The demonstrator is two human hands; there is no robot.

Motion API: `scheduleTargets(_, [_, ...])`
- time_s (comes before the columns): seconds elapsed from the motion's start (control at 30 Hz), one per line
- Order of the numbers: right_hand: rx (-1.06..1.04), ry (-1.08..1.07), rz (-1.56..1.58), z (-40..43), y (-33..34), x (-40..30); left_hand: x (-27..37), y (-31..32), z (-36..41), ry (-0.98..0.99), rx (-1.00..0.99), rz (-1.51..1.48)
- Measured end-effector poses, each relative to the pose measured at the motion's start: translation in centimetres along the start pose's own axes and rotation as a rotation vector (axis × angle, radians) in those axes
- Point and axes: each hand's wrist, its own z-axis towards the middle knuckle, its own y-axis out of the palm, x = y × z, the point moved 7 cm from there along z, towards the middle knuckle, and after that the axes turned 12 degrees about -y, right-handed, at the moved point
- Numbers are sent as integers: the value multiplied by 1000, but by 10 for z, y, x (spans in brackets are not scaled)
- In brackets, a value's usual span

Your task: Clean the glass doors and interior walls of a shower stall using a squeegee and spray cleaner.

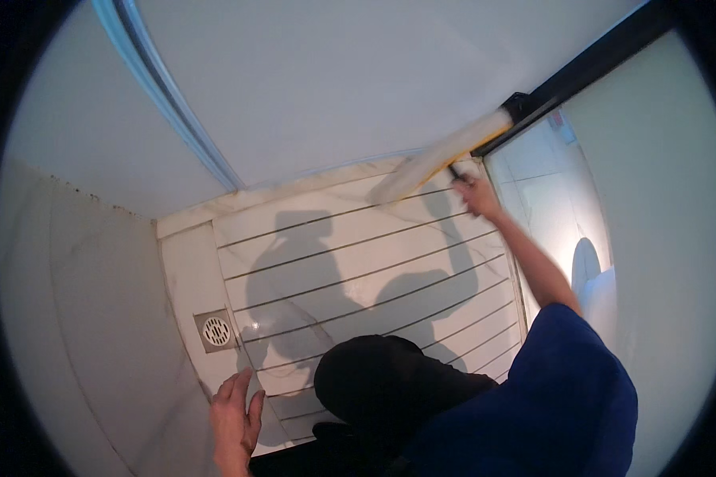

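In my right hand (476,195) is the black handle of a wide T-shaped window-cleaning tool (441,158). Its long head has a white covering with a yellow strip along the lower side, blurred by motion. The head slants across the low back wall, and one end reaches the black door frame. Whether it touches the wall cannot be made out. My left hand (234,411) holds nothing, its thumb apart from the fingers, low at the left near the floor drain (216,331).
Below me lies a pale marble-look shower floor (358,268) with parallel dark grooves. A light-blue vertical strip (179,113) runs down the back wall. At the right, a black frame (590,65) borders an opening onto a brighter tiled floor (543,197). Brown stains (74,189) mark the left wall.
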Motion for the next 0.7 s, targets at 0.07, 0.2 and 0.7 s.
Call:
scheduleTargets(0.07, [-27,135,85,-38,75,6,4,1,-2,-88,-121,-161])
scheduleTargets(0.2, [-116,-247,-308,-30,254,-45,17,1,2,-16,-14,-106])
scheduleTargets(0.7, [150,-143,-260,-174,66,127,10,-5,-7,96,-83,-60])
